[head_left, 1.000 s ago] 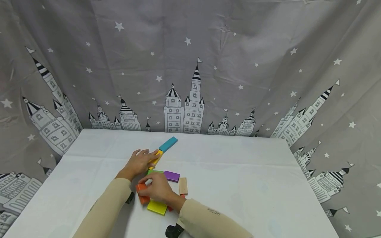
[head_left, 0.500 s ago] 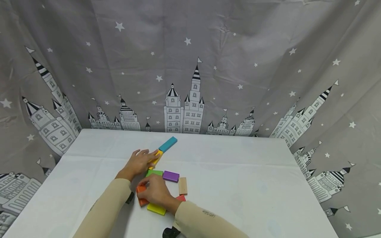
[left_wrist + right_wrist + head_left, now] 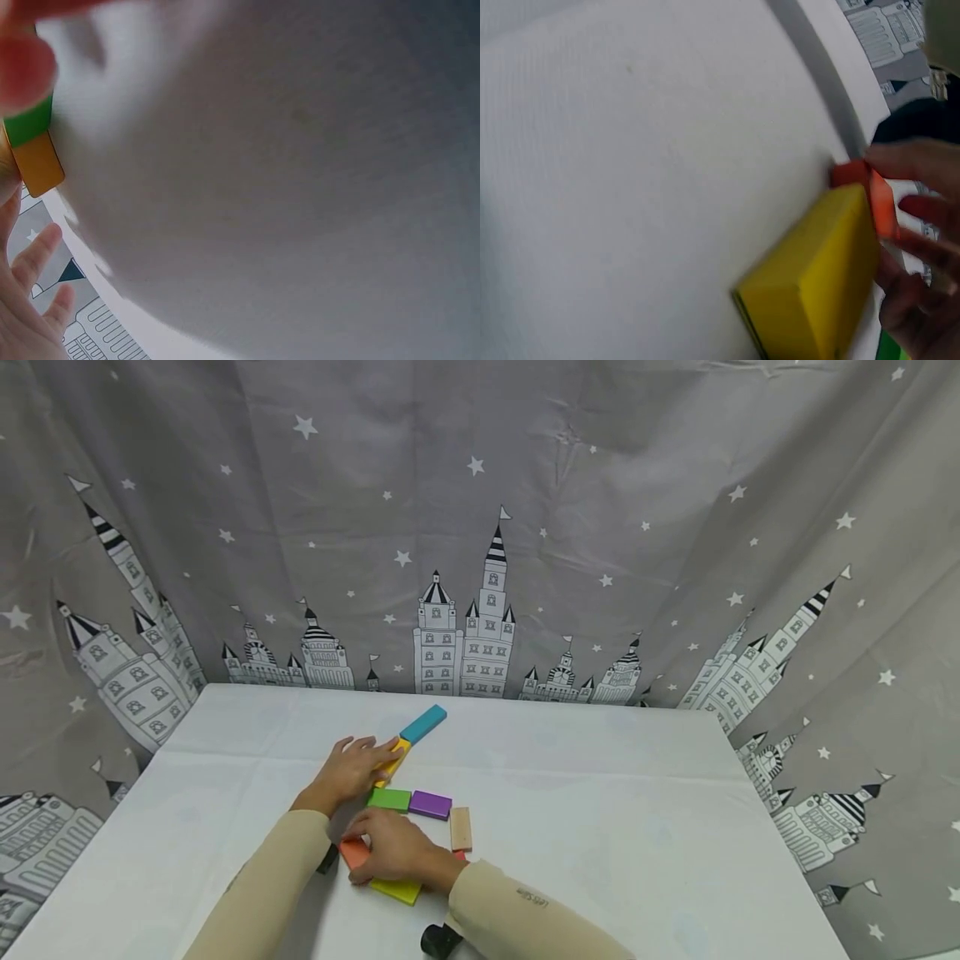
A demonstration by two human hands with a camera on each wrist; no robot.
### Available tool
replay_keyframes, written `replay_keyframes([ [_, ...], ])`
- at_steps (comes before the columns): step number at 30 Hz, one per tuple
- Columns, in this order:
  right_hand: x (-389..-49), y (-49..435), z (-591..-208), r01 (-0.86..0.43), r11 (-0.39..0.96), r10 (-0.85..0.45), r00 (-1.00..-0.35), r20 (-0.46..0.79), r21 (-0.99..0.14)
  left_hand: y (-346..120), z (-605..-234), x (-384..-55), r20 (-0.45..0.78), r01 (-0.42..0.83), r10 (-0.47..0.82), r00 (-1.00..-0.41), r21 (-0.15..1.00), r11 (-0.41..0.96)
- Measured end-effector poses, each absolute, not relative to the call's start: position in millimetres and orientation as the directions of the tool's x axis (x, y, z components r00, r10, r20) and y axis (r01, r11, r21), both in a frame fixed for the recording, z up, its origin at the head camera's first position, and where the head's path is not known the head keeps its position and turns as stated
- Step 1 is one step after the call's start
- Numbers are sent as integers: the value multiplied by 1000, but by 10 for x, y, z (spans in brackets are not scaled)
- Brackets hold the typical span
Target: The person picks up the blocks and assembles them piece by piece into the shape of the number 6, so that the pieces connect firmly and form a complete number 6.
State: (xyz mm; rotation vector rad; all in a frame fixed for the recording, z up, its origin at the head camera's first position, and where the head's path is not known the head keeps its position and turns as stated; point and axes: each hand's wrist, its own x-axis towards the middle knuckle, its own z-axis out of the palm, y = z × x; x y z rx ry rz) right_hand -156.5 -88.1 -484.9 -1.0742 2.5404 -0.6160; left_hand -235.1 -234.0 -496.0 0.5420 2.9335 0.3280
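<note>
My left hand (image 3: 347,777) lies at an amber-yellow block (image 3: 394,765), its thumb and index finger around it and the other fingers spread. My right hand (image 3: 393,847) pinches an orange block (image 3: 353,853) between thumb and fingers. In the right wrist view the orange block (image 3: 881,199) touches, or nearly touches, the end of a lemon-yellow block (image 3: 810,277). A green block (image 3: 390,800) lies beyond my right hand, end to end with a purple block (image 3: 431,805). The left wrist view shows the amber-yellow block (image 3: 39,165) against the green block (image 3: 31,124), with a blurred fingertip in front.
A blue block (image 3: 423,723) continues the line from the amber-yellow one toward the back. A plain wooden block (image 3: 461,829) and a partly hidden red block (image 3: 460,856) complete a ring's right side. The white table (image 3: 637,827) meets a grey castle-print curtain (image 3: 675,485) behind.
My right hand has shifted and turned the orange block slightly; its near end now sits closer to the lemon-yellow block. More of the green block shows. My left hand stays put.
</note>
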Motion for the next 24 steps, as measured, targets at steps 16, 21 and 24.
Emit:
replay_keyframes([
  [16,-1629,-808,-4798,-761,502,-860,-491,-140,-411,-2326,-4963,-2365,-99,329,361,-927,240,913],
  [21,-1630,-808,-4826,-746,514,-850,-510,-134,-422,-2329,-4960,-2364,-106,319,353,-930,248,915],
  [24,-1628,-808,-4844,-744,520,-846,-515,-135,-420,-2336,-4969,-2364,-106,316,350,-931,249,916],
])
